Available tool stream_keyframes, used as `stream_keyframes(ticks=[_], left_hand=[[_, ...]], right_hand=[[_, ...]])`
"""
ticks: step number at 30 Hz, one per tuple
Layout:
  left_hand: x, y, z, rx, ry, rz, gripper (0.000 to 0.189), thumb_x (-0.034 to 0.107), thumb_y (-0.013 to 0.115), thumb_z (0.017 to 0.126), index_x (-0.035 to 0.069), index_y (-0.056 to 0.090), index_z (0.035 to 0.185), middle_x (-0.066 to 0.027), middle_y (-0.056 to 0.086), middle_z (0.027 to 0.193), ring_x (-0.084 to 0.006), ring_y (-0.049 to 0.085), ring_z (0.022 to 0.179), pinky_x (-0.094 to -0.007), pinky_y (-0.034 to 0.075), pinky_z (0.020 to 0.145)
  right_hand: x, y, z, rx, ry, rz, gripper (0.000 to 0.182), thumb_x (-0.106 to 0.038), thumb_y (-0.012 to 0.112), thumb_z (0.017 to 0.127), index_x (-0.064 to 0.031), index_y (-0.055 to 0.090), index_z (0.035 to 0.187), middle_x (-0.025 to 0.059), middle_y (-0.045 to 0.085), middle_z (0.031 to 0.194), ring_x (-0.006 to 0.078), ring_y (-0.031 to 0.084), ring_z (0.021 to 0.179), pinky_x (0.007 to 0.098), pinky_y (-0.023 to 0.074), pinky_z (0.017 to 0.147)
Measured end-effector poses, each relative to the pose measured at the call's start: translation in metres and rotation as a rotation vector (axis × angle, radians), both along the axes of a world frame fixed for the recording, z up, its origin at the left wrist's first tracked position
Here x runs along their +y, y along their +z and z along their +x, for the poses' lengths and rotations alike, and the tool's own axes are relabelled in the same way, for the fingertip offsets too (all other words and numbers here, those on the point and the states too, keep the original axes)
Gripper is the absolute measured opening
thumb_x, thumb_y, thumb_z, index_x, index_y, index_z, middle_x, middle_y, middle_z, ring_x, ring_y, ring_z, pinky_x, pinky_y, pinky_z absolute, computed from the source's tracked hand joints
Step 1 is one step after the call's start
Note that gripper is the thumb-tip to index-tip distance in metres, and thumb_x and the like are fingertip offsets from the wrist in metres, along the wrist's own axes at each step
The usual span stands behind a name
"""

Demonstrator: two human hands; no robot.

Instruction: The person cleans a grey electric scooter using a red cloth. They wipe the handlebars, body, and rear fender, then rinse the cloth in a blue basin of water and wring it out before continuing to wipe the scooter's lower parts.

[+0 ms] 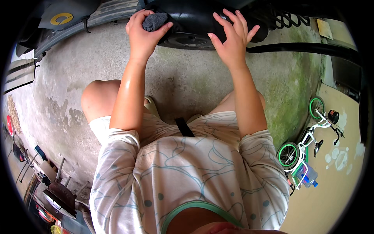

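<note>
My left hand (140, 38) grips a bunched dark grey cloth (155, 22) between thumb and fingers. It is at the left end of a glossy black fender (190, 17), part of a vehicle in front of me. Under the fender a dark wheel (191, 42) shows its hub side. Over the fender's right part, my right hand (236, 38) has its fingers spread and holds nothing. Whether its fingertips press on the fender I cannot tell.
A black coil spring (287, 19) and a curved black bar (304, 48) extend right of the wheel. At upper left is a grey panel with a yellow emblem (62, 19). A white child's bicycle (309, 134) stands by the right wall. Dark metal cookware (60, 194) sits lower left.
</note>
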State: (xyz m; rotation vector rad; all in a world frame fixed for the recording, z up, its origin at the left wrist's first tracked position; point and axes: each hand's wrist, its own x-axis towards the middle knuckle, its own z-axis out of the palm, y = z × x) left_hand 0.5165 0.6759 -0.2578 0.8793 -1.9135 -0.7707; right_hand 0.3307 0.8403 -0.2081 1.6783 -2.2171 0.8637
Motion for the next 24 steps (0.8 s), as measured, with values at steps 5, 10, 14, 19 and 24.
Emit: stream_keyframes(ticks=[5, 10, 14, 19, 24], left_hand=[[0.001, 0.0, 0.0, -0.009, 0.006, 0.002, 0.049, 0.031, 0.087, 0.06, 0.011, 0.061, 0.096, -0.0053, 0.058, 0.11, -0.0274, 0.05, 0.11, -0.0398, 0.032, 0.098], [0.002, 0.003, 0.001, -0.014, 0.016, -0.018, 0.049, 0.027, 0.088, 0.061, 0.007, 0.06, 0.096, -0.0075, 0.06, 0.107, -0.0268, 0.054, 0.105, -0.0372, 0.04, 0.093], [0.008, 0.009, 0.0, -0.04, 0.05, -0.041, 0.048, 0.025, 0.088, 0.062, 0.005, 0.06, 0.095, -0.0088, 0.06, 0.106, -0.0263, 0.056, 0.102, -0.0356, 0.045, 0.089], [0.014, 0.004, -0.008, -0.069, 0.083, -0.155, 0.045, 0.027, 0.088, 0.06, 0.008, 0.063, 0.092, -0.009, 0.059, 0.112, -0.0297, 0.052, 0.108, -0.0403, 0.039, 0.095], [0.075, 0.024, -0.048, -0.195, 0.136, -0.314, 0.031, 0.031, 0.083, 0.059, 0.018, 0.065, 0.08, -0.0041, 0.056, 0.121, -0.0323, 0.042, 0.121, -0.0617, 0.027, 0.096]], right_hand=[[0.001, -0.002, 0.0, 0.009, -0.002, -0.004, 0.054, -0.019, 0.08, 0.066, -0.0242, 0.063, 0.117, -0.0039, 0.05, 0.13, 0.025, 0.037, 0.132, 0.0655, -0.0031, 0.108], [-0.001, -0.002, 0.001, 0.008, 0.006, -0.017, 0.053, -0.02, 0.08, 0.067, -0.0244, 0.063, 0.117, -0.0043, 0.049, 0.13, 0.0244, 0.036, 0.132, 0.0657, -0.0025, 0.108], [0.0, -0.003, 0.0, 0.014, -0.001, -0.006, 0.052, -0.021, 0.079, 0.067, -0.0244, 0.063, 0.116, -0.0046, 0.049, 0.13, 0.024, 0.036, 0.132, 0.066, -0.0025, 0.108], [0.002, 0.001, 0.001, 0.023, -0.026, -0.023, 0.044, -0.017, 0.076, 0.071, -0.0226, 0.065, 0.113, -0.0022, 0.051, 0.129, 0.0241, 0.039, 0.13, 0.0634, 0.0009, 0.11], [0.027, 0.008, -0.009, -0.13, 0.019, -0.207, 0.023, -0.012, 0.065, 0.082, -0.0162, 0.07, 0.104, 0.0052, 0.056, 0.121, 0.0255, 0.051, 0.116, 0.0479, 0.0262, 0.107]])
